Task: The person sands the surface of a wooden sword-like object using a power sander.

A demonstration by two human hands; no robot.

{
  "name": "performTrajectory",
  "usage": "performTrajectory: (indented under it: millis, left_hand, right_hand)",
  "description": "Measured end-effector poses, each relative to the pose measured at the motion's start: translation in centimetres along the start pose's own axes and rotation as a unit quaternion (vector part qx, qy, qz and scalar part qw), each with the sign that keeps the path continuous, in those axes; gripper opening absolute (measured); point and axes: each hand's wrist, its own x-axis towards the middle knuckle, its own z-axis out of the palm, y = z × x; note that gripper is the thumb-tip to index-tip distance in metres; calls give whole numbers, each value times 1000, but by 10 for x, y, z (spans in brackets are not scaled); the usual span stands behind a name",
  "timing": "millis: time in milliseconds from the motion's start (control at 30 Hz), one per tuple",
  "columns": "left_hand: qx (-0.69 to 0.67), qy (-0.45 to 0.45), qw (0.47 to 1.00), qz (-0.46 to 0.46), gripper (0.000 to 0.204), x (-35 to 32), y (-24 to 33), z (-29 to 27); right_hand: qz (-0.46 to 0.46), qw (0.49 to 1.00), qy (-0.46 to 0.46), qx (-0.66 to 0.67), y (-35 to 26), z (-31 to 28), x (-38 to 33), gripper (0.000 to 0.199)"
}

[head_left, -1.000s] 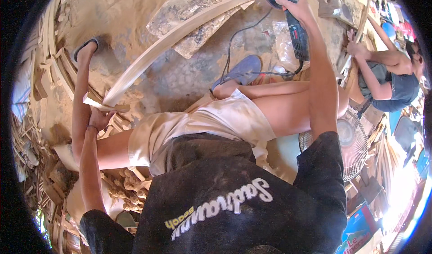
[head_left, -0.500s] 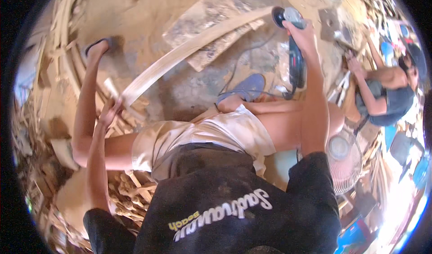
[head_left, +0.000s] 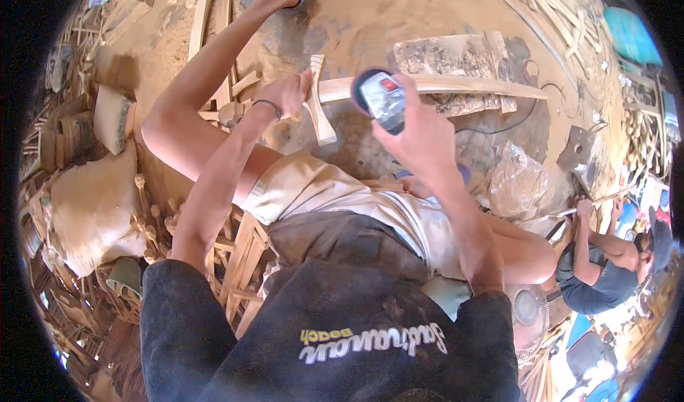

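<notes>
A pale wooden sword (head_left: 470,83) stretches to the right from my left hand (head_left: 285,94), its long blade slightly curved. My left fingers are wrapped round its grip, just behind the flared crossguard (head_left: 320,117). In my right hand (head_left: 427,135) is an angle grinder (head_left: 385,104), held by its head with the dark round disc facing left. The grinder's head overlaps the blade close to the crossguard; whether the disc touches the wood I cannot tell. My right hand and forearm hide most of the tool's body.
Behind the blade lies a worn flat board (head_left: 449,54) on the dusty floor. A clear plastic bag (head_left: 519,179) and a thin cord (head_left: 491,130) are to the right. A co-worker (head_left: 605,259) crouches at far right, near a fan (head_left: 529,316). Wood pieces (head_left: 242,259) pile at left.
The grinder has gone from the blade's far tip to near the crossguard. My left hand still grips the sword, now turned so its blade points right. The view has shifted.
</notes>
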Motion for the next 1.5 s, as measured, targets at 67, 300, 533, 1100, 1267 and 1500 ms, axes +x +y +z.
performTrajectory:
  millis: [67, 300, 533, 1100, 1267, 1500]
  left_hand:
    - [4, -30, 999, -20, 72, 2, 5, -1]
    - [1, -10, 999, 40, 71, -15, 16, -10]
    - [58, -27, 997, 53, 50, -1, 9, -3]
    - [107, -23, 985, 136, 50, 8, -8, 11]
    - [199, 10, 956, 216, 55, 38, -77, 55]
    - [171, -37, 974, 143, 55, 38, -56, 42]
  right_hand:
    - [-24, 1000, 2, 2, -14, 7, 5, 82]
    - [-73, 997, -17, 11, -31, 12, 12, 80]
    - [-68, 997, -44, -1, -35, 16, 14, 79]
    - [52, 998, -1, -19, 62, -14, -3, 76]
    - [87, 996, 22, 4, 95, -29, -1, 76]
    - [121, 988, 93, -28, 177, -41, -6, 80]
